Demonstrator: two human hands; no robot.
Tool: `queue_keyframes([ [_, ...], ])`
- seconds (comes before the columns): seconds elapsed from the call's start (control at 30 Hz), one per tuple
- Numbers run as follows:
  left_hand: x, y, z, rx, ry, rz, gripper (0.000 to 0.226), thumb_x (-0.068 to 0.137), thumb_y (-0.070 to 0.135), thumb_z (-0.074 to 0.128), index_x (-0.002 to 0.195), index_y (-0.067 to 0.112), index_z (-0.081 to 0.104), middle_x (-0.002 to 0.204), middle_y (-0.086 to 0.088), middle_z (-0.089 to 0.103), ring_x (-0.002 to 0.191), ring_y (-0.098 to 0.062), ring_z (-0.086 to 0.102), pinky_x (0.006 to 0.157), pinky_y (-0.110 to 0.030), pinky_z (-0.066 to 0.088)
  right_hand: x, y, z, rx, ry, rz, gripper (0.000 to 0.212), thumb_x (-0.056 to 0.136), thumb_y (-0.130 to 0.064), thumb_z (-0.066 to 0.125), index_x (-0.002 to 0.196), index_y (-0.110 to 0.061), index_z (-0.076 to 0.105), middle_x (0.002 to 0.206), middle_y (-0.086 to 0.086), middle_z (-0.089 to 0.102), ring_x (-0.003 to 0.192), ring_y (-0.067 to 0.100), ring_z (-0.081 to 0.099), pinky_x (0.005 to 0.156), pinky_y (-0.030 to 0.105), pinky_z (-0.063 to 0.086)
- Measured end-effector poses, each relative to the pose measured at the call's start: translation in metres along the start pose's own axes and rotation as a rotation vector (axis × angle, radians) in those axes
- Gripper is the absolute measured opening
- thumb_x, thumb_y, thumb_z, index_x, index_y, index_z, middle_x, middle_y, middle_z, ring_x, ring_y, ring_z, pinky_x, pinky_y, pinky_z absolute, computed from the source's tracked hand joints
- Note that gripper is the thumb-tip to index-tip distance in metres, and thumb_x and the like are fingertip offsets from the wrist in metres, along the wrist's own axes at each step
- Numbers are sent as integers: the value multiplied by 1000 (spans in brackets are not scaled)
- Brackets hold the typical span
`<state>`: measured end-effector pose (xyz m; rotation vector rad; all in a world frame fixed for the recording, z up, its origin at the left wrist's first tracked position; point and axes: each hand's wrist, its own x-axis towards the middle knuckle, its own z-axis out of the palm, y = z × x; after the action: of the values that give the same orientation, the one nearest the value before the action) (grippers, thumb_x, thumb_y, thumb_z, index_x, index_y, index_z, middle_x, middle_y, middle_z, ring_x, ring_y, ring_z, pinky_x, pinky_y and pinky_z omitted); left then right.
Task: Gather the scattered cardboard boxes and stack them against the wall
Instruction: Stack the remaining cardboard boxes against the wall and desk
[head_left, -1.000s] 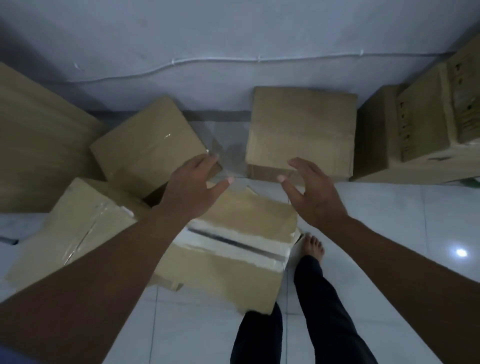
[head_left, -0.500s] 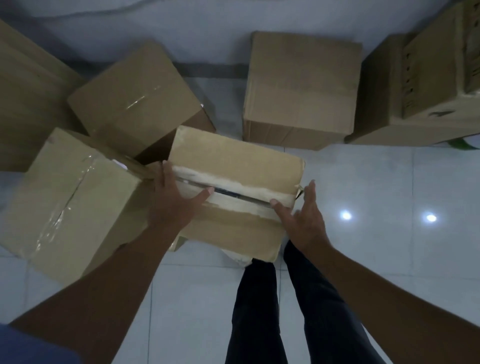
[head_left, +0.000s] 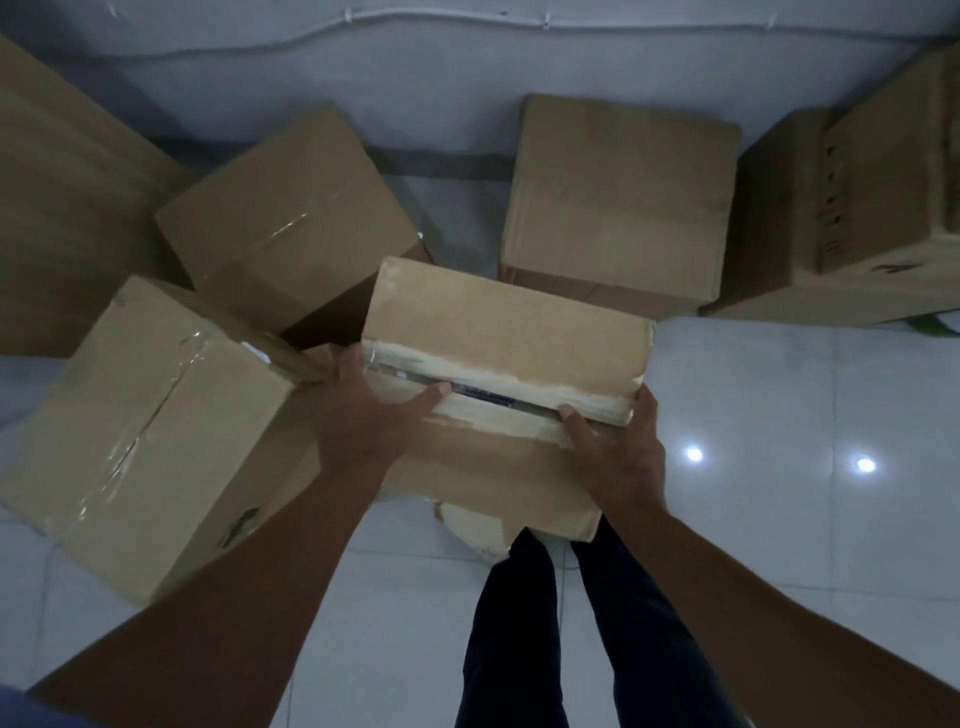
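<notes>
Beside both hands' box (head_left: 498, 332), taped box (head_left: 156, 431) crowds.

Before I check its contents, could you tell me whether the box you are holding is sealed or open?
Open: the box shows a dark gap between its top flaps, edged with torn tape.

No legible text; dark print on far-right box (head_left: 852, 208) too blurred to read.
</notes>
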<state>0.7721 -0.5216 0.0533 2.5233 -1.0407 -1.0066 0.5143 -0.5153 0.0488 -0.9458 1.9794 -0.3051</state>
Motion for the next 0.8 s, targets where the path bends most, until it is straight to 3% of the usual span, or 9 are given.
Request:
queue_keyframes([
  [0.23, 5, 75, 4, -70, 116, 131, 111, 61, 75, 81, 150, 24, 39, 149, 2, 47, 136, -21, 46, 106, -34, 38, 34, -45, -51, 0, 129, -115, 98, 86, -66, 68, 160, -34, 12, 156, 6, 43, 138, 35, 46, 113, 54, 39],
  [0.37, 23, 121, 16, -78, 131, 142, 116, 59, 79, 79, 153, 25, 37, 153, 0, 45, 140, -24, 44, 112, -40, 40, 68, -69, -80, -27, 177, -159, 96, 89, -66, 65, 161, -31, 12, 159, 5, 41, 139, 34, 46, 112, 50, 37],
  [0.6, 61, 193, 66, -85, 130, 118, 107, 62, 74, 81, 149, 28, 38, 147, 1, 48, 133, -22, 49, 97, -34, 39, 158, -87, -113, -90, 176, -197, 95, 94, -64, 59, 163, -30, 4, 166, 1, 29, 143, 33, 42, 113, 52, 35],
  [0.8, 109, 233, 122, -31, 96, 114, 105, 62, 73, 80, 147, 29, 37, 146, 4, 47, 132, -21, 49, 103, -39, 42, 252, -97, -132, -202, 105, -247, 92, 99, -61, 51, 164, -28, -7, 169, 4, 17, 142, 38, 39, 109, 54, 39],
])
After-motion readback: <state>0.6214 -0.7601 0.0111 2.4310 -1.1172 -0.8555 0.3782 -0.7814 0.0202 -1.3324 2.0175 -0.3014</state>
